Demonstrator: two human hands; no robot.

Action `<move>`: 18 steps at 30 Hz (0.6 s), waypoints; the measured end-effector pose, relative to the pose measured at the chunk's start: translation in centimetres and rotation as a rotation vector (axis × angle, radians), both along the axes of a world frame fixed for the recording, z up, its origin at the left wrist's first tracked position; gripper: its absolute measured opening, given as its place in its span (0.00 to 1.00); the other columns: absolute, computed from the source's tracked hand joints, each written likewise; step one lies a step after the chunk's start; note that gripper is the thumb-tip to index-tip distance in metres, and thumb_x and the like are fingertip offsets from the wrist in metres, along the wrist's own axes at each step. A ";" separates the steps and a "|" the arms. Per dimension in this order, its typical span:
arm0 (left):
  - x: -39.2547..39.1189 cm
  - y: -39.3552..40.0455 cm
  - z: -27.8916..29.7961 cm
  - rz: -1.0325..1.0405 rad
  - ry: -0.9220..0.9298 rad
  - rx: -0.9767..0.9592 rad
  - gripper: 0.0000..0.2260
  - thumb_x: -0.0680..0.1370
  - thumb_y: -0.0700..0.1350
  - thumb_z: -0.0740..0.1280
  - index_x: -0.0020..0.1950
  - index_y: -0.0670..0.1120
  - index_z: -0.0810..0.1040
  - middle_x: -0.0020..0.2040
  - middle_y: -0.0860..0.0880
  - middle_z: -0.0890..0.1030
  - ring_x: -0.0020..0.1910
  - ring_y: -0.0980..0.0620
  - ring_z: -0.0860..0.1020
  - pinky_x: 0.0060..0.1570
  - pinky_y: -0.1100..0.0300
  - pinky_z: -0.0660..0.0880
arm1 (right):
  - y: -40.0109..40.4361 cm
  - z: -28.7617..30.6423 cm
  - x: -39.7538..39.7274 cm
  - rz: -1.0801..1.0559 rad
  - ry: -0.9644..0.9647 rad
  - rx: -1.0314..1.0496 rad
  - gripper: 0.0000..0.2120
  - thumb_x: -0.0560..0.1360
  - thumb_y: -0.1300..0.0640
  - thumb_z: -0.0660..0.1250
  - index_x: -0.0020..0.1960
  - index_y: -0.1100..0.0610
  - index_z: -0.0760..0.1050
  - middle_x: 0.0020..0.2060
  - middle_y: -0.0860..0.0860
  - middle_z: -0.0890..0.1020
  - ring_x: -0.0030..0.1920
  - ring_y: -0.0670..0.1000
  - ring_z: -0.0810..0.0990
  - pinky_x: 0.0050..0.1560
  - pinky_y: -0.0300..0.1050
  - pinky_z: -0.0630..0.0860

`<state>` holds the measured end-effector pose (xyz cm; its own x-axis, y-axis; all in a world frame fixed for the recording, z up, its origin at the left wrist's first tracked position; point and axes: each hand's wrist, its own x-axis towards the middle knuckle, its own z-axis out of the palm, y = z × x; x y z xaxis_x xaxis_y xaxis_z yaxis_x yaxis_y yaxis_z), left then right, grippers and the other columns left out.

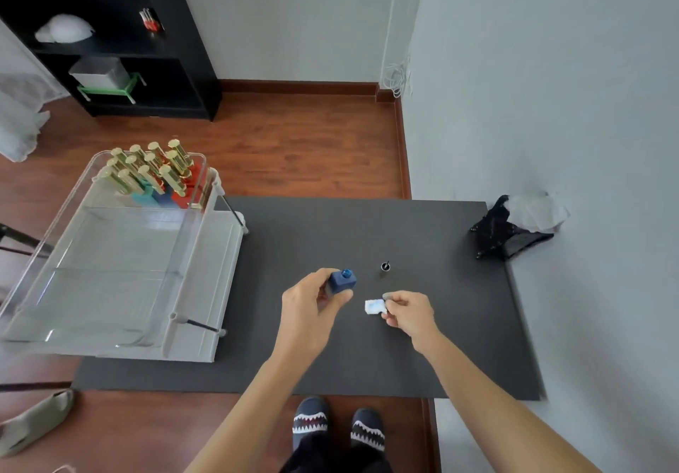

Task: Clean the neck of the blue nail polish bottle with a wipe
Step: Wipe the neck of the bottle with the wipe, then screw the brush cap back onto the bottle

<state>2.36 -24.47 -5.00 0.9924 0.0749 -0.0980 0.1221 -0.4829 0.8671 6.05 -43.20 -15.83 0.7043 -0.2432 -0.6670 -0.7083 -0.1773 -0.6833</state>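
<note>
My left hand [310,305] grips the square blue nail polish bottle [341,282] just above the dark table mat [367,355]. The bottle is uncapped and its bare blue neck points up. My right hand [408,312] pinches a small white wipe [374,306] with a faint blue stain, a short way right of and below the bottle, not touching it. The bottle's cap with its brush [384,267] stands on the mat just beyond the wipe.
A clear acrylic organiser [121,274] sits at the left, with several gold-capped polish bottles [154,171] at its back. A black bag with white tissue [514,230] lies at the mat's far right corner against the wall. A black shelf stands behind.
</note>
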 end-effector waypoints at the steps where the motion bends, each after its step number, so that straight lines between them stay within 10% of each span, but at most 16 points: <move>1: 0.1 0.1 -0.2 0.007 0.007 -0.002 0.10 0.74 0.43 0.73 0.53 0.51 0.81 0.46 0.56 0.83 0.45 0.58 0.81 0.48 0.68 0.76 | 0.0 -0.2 0.3 0.036 -0.012 -0.071 0.10 0.75 0.67 0.64 0.52 0.62 0.82 0.42 0.57 0.85 0.34 0.51 0.82 0.36 0.40 0.81; 6: 0.8 0.3 -1.1 0.044 0.018 -0.032 0.10 0.73 0.42 0.73 0.53 0.52 0.81 0.46 0.55 0.84 0.45 0.57 0.81 0.48 0.68 0.76 | -0.8 0.1 2.1 0.169 -0.151 -0.411 0.14 0.75 0.66 0.61 0.57 0.60 0.79 0.49 0.55 0.84 0.50 0.57 0.82 0.48 0.42 0.74; 18: 1.8 0.1 -0.9 0.062 0.083 0.003 0.10 0.75 0.43 0.72 0.55 0.50 0.80 0.47 0.55 0.83 0.45 0.56 0.80 0.44 0.73 0.73 | 0.3 0.4 4.5 0.235 -0.261 -0.216 0.07 0.71 0.62 0.71 0.49 0.55 0.82 0.46 0.52 0.84 0.44 0.51 0.82 0.54 0.44 0.77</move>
